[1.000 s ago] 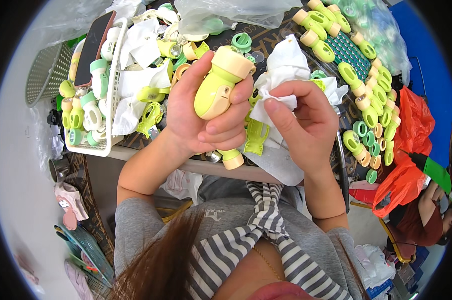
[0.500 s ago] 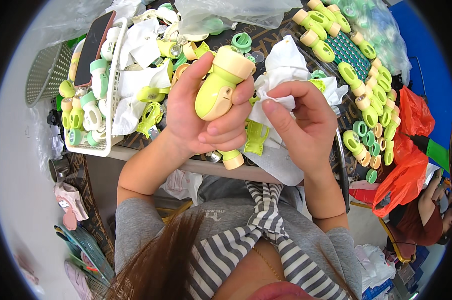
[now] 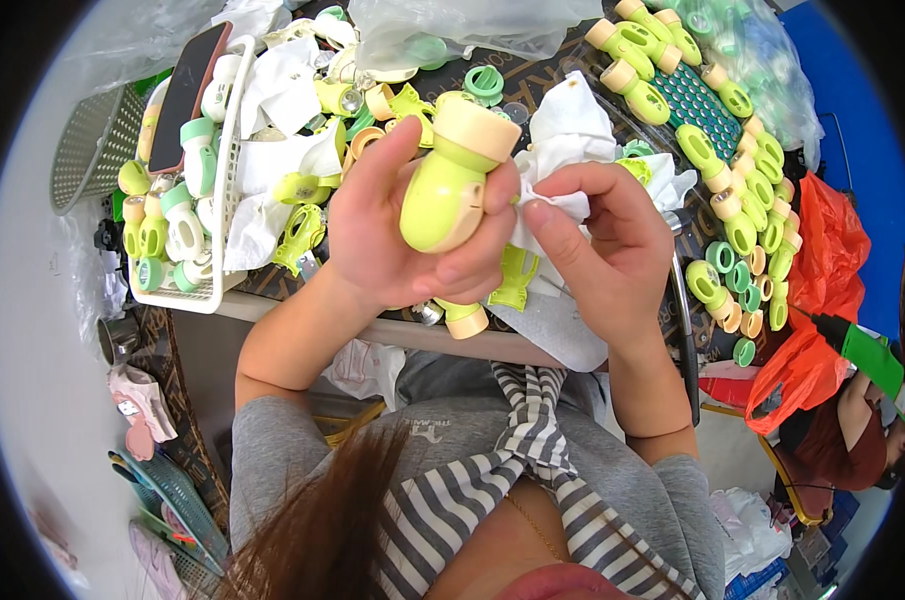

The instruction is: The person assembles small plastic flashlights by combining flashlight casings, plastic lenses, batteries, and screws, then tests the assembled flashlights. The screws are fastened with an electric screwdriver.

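Note:
My left hand [image 3: 388,235] is wrapped round a small yellow-green flashlight [image 3: 438,205] with a wide peach head, held tilted above the table's front edge. A peach panel with a small mark shows on the flashlight's right side, partly under my fingers. My right hand [image 3: 613,240] pinches a white cloth [image 3: 570,203] between thumb and fingertips, close beside the left fingers. Beneath my left hand another flashlight [image 3: 465,318] lies with its peach end showing. A yellow-green shell half [image 3: 516,278] lies on the table between my hands.
At left, a white basket [image 3: 225,230] holds flashlights and a phone [image 3: 188,98]. Shell parts, rings and white cloths litter the middle. Finished-looking flashlights [image 3: 741,225] lie in rows at right beside loose rings [image 3: 738,277], a red plastic bag [image 3: 823,260] and a dark cable [image 3: 685,340].
My left hand has shifted slightly right and turned the flashlight a little, closer to the cloth. My right hand stays nearly still. A green-and-black object at the far right has moved left and down.

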The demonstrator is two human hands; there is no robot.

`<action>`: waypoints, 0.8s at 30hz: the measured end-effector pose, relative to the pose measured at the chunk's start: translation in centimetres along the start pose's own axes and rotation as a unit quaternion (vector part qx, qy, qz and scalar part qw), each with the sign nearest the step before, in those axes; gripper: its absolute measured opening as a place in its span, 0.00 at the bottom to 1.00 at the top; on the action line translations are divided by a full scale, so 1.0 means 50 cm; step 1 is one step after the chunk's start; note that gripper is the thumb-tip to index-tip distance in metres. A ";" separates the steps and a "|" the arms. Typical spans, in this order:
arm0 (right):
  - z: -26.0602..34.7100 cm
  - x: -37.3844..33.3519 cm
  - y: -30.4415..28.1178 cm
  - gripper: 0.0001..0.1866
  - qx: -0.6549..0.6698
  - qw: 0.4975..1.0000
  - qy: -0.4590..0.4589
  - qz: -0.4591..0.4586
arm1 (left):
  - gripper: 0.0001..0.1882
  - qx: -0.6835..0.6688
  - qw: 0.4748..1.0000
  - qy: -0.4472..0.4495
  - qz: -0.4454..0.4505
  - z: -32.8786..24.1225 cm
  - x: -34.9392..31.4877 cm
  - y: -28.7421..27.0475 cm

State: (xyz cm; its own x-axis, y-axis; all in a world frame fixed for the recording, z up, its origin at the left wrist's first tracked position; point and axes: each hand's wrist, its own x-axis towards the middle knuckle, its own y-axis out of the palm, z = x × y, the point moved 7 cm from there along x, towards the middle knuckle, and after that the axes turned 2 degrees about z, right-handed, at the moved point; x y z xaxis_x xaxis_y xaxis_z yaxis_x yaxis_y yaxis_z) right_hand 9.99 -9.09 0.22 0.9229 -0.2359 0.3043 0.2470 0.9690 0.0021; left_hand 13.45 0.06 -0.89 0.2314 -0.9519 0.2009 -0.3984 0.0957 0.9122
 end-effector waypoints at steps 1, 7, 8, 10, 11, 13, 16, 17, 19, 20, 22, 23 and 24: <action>0.000 0.000 -0.001 0.07 -0.001 1.000 0.000 -0.001 | 0.28 0.041 0.999 0.010 -0.002 -0.002 0.001 0.001; 0.003 0.002 -0.002 0.07 0.018 1.000 -0.005 -0.002 | 0.25 0.024 1.000 0.000 0.014 0.000 0.003 0.004; 0.002 0.001 -0.002 0.07 0.017 1.000 -0.001 -0.001 | 0.25 0.024 1.000 0.000 0.014 0.000 0.003 0.003; 0.000 0.001 -0.002 0.07 0.017 1.000 0.004 0.001 | 0.24 0.000 1.000 -0.005 0.020 0.001 0.004 0.003; 0.000 0.001 -0.002 0.07 0.014 1.000 0.004 0.000 | 0.24 0.000 1.000 -0.006 0.020 0.000 0.004 0.002; 0.000 0.001 -0.002 0.07 0.012 1.000 0.005 0.000 | 0.24 -0.011 1.000 -0.006 0.022 0.000 0.005 0.002; 0.001 0.001 -0.002 0.07 0.010 1.000 0.000 0.000 | 0.25 -0.021 1.000 -0.015 0.009 0.001 0.004 0.002; 0.003 0.001 -0.004 0.07 0.007 1.000 -0.005 -0.003 | 0.25 -0.020 1.000 -0.014 0.009 0.002 0.004 0.005; 0.004 0.001 -0.005 0.07 0.002 1.000 -0.011 -0.007 | 0.26 0.090 0.995 0.027 -0.041 -0.008 0.004 -0.002; 0.003 0.001 -0.008 0.07 0.007 1.000 -0.012 -0.018 | 0.26 0.089 0.995 0.027 -0.041 -0.008 0.004 -0.001; 0.004 -0.001 -0.009 0.07 0.014 0.999 -0.012 -0.026 | 0.28 0.142 0.987 0.051 -0.047 -0.015 0.000 0.001; 0.006 -0.001 -0.009 0.07 0.012 0.999 -0.013 -0.027 | 0.28 0.143 0.987 0.051 -0.048 -0.015 -0.001 0.001; 0.006 0.000 -0.009 0.07 0.010 0.999 -0.012 -0.029 | 0.28 0.116 0.992 0.044 -0.037 -0.013 0.000 -0.001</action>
State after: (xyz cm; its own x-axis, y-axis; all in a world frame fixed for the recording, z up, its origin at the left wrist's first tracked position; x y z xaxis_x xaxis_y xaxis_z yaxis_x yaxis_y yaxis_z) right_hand 9.77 -9.52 0.48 0.8997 -0.2900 0.3262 0.2937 0.9551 0.0388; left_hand 14.06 0.27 -0.67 0.3407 -0.9236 0.1759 -0.5688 -0.0534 0.8208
